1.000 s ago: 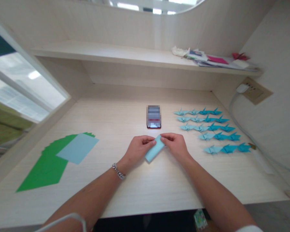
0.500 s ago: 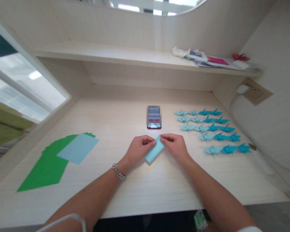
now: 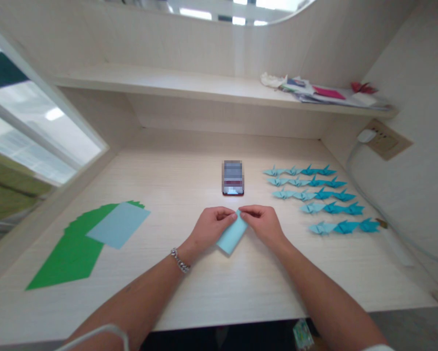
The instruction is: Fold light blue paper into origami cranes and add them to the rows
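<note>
A folded light-blue paper (image 3: 232, 237) is held slantwise over the middle of the desk. My left hand (image 3: 215, 223) pinches its upper left side between thumb and fingers. At its top corner my right hand (image 3: 263, 222) pinches too, the thumbs close together. Fingertips hide part of the upper edge. To the right lie rows of folded paper cranes (image 3: 315, 195), pale blue at the left and deeper blue at the right. On the left, a flat pale-blue sheet (image 3: 119, 225) rests on a fanned stack of green paper (image 3: 68, 256).
A phone (image 3: 233, 178) lies beyond my hands, its screen blurred. Papers (image 3: 324, 92) sit on the shelf (image 3: 175, 83) above. A white plug (image 3: 367, 135) with its cable (image 3: 361, 183) is in the wall socket (image 3: 389, 141). The desk's front edge runs beneath my forearms.
The folded paper and my hands have shifted slightly toward me. My right hand has moved a little left, nearer my left fingertips. Both hands still grip the paper.
</note>
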The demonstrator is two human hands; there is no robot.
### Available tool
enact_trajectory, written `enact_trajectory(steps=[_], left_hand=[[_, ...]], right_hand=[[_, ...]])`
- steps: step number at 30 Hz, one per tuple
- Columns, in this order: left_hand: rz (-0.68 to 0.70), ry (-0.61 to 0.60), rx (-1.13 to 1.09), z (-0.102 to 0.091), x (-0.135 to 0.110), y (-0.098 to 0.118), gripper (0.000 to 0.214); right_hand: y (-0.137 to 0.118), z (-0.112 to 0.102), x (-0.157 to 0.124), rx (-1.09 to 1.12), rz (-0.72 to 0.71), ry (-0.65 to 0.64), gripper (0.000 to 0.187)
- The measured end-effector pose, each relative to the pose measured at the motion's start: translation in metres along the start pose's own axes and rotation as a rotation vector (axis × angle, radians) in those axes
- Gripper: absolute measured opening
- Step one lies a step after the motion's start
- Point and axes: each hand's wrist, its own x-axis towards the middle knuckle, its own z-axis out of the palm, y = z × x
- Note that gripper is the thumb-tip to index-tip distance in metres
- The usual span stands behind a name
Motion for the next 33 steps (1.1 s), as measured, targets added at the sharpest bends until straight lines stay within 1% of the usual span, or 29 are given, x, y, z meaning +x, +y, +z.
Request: enact_trajectory(steps=[12, 17, 20, 24, 28, 33], left_hand=[[-0.008, 0.007, 0.007, 0.0004, -0.0008, 0.0032, 0.027], [-0.007, 0.003, 0.006, 0.0005, -0.0001, 0.0, 0.027], [-0.015, 0.016, 0.009, 0.0007, 0.0002, -0.0014, 0.028], [-0.029, 0.016, -0.036, 0.002, 0.0, -0.0003, 0.025], [-0.052, 0.016, -0.071, 0.0038, -0.0009, 0.0032, 0.021], [-0.05, 0.001, -0.078, 0.0039, -0.0014, 0.0043, 0.022]], right_hand=[[-0.0009, -0.0009, 0.0006, -0.035, 0.012, -0.008, 0.02], [0.0032, 0.0001, 0.0019, -0.002, 0.016, -0.016, 0.02], [0.0065, 0.0019, 0.0033, 0.047, 0.013, 0.0, 0.02], [0.0068, 0.0032, 0.0038, 0.113, 0.018, 0.01, 0.018], [0.004, 0.002, 0.0024, 0.092, 0.002, -0.006, 0.013], [0.0019, 0.0014, 0.0013, 0.098, 0.015, -0.024, 0.015]])
